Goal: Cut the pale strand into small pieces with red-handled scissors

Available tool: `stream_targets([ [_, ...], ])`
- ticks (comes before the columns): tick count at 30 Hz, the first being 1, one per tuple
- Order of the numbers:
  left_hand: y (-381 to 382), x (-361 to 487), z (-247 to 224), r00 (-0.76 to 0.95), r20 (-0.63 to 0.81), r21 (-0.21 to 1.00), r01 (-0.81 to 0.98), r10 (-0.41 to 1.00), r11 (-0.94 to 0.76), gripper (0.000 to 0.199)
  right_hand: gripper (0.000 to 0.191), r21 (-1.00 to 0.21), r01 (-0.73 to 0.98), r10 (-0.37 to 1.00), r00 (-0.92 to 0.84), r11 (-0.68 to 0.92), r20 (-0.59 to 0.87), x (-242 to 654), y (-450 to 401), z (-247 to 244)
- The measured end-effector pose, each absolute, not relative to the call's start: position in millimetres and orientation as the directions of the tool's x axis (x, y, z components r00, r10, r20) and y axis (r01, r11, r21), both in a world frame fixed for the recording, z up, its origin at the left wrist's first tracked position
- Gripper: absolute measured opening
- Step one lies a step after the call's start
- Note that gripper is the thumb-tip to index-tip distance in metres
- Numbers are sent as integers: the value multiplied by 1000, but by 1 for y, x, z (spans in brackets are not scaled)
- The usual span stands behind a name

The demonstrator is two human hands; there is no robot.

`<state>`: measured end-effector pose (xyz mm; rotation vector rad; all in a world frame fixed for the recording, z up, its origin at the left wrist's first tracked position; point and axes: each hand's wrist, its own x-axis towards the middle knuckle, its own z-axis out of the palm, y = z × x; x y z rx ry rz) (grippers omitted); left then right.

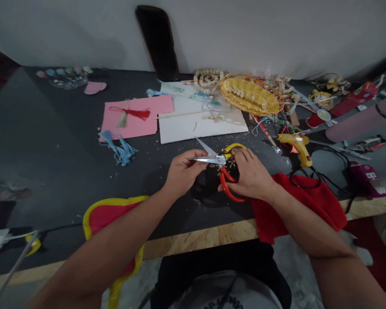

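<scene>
My right hand (254, 172) grips a pair of scissors (221, 160) with one yellow handle and one red handle. The handles are spread and the blades stand apart, pointing left. Close to the blades, my left hand (184, 171) is closed, its fingertips pinched together behind the lower blade. What they hold, if anything, is too small or hidden to name. Small pale cut bits (215, 168) lie scattered on the dark tabletop (167, 184) beneath the scissors.
Beyond my hands lie a white board (173, 128), a pink sheet (131, 116) with tassels, and a blue tassel (119, 148). A wicker basket (251, 96) and a yellow glue gun (297, 146) are to the right. A phone (157, 43) leans on the wall. Red cloth (296, 201) lies under my right forearm.
</scene>
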<state>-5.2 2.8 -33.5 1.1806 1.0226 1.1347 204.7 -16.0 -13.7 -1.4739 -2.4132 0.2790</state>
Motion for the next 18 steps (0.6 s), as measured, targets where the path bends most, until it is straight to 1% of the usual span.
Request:
stream_targets([
  [3,3,-5,-29,163,-9,998,-61,987,19,11,86,-312,830,886,-444,462,132,206,-15,-12],
  [6,2,-4,-26,164,-4,1000,-20,986,8,12,76,-324,823,883,-455,467,118,207,-15,-9],
  [9,2,-3,-24,162,8,1000,-26,987,-3,15,69,-343,819,886,-451,460,112,207,-16,-6],
  [13,1,-2,-23,155,6,999,-44,988,1,21,69,-363,820,895,-428,443,125,206,-19,-4],
  [18,1,-1,-21,146,-3,997,-76,989,15,28,57,-397,813,901,-423,426,100,204,-19,-3],
])
